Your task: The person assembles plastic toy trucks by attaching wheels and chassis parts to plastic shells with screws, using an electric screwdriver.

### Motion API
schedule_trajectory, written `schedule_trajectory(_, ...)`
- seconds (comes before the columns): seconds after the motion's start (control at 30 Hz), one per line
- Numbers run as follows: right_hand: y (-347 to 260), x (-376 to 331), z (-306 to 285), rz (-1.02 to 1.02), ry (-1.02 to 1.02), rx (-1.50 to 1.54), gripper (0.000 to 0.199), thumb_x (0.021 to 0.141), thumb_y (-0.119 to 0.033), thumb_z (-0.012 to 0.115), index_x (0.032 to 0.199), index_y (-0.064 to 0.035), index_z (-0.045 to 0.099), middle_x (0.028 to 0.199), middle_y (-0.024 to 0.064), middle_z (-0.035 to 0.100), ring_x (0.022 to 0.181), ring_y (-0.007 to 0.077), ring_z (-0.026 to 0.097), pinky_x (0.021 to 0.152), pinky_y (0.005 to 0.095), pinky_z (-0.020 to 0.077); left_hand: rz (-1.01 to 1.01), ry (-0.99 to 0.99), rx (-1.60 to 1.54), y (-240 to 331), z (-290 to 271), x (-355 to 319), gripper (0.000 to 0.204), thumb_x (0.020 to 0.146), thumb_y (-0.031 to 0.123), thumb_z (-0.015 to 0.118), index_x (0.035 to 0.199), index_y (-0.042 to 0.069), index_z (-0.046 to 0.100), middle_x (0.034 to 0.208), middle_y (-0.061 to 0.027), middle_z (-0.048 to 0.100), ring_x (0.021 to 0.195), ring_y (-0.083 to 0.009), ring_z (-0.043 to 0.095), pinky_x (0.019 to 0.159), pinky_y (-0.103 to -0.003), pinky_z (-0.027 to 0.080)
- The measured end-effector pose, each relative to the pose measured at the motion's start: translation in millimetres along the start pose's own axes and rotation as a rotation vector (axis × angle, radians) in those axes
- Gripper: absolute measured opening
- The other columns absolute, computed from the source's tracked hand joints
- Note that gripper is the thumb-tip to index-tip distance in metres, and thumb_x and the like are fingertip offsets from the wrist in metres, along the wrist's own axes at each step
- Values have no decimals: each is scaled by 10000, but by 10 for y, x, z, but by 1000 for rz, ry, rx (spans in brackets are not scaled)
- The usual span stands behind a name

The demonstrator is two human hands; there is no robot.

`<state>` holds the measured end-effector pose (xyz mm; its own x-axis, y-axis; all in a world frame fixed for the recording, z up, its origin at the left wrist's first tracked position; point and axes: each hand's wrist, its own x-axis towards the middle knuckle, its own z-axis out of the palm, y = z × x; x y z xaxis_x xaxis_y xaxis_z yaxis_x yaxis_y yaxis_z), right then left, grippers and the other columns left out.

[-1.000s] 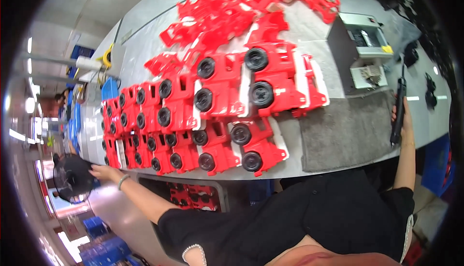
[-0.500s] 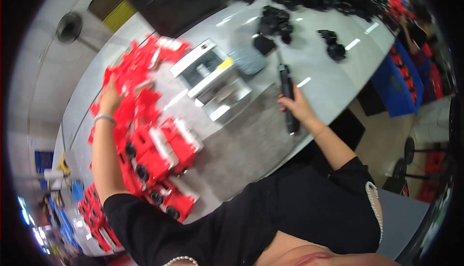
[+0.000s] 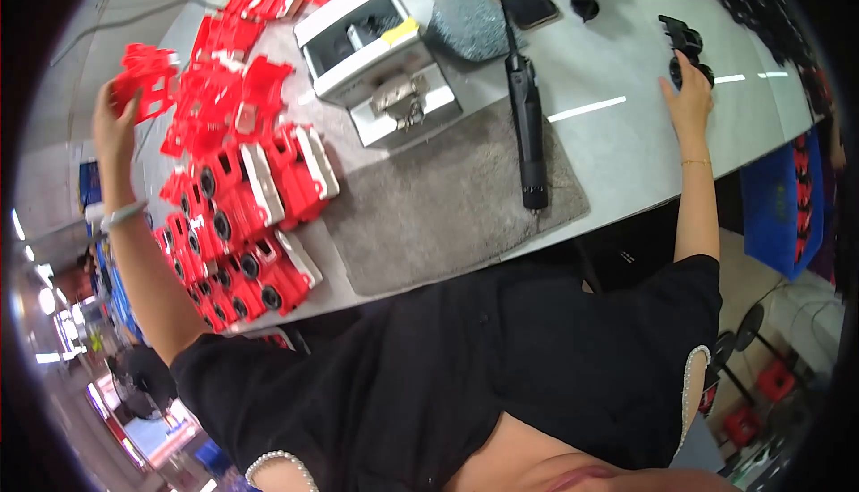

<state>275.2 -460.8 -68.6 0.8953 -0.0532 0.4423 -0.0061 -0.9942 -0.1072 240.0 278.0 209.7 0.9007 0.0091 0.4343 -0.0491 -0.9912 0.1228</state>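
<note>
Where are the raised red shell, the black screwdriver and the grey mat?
Raised red shell (image 3: 147, 65): head view, on its body.
Black screwdriver (image 3: 529, 130): head view, on its handle.
Grey mat (image 3: 425, 210): head view, bare middle.

1. The left arm (image 3: 152, 268) reaches out and forward, well to the left of the mat (image 3: 429, 215).
2. The left hand (image 3: 116, 130) is beyond the mat's far left corner, thumb and fingers pinched in a grip.
3. The right arm (image 3: 698, 210) extends forward, to the right of the mat.
4. The right hand (image 3: 691, 103) is also right of the mat, thumb spread from the fingers.
</note>
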Motion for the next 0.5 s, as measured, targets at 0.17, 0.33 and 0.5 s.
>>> schedule_trajectory(0.17, 129, -80, -48, -89, 135, 147, 409, 715, -167, 653, 1106, -200, 539, 990, 50, 581, 958, 233, 522, 819, 351, 413, -180, 313, -56, 1427, -748, -1518, 354, 741, 81, 661, 1050, -43, 539, 970, -105, 590, 851, -162, 570, 753, -255, 472)
schedule_trajectory(0.33, -406, -345, -334, 230, 173, 690, 368, 774, -116, 620, 1125, -90, 514, 1006, 56, 570, 988, 179, 517, 850, 278, 411, 417, -195, -293, 2331, -128, -2475, 278, 607, 53, 728, 846, 16, 590, 643, -68, 544, 545, -199, 499, 470, -291, 379)
schedule_trajectory(0.5, -1324, -761, -1102, 230, -190, 1900, 450, 828, -164, 573, 1214, -30, 385, 1091, 69, 489, 1032, 210, 487, 862, 317, 432, 608, -341, -388, 2579, 546, -2832, 268, 659, 81, 584, 924, 53, 561, 668, -24, 466, 553, -155, 468, 467, -282, 373)
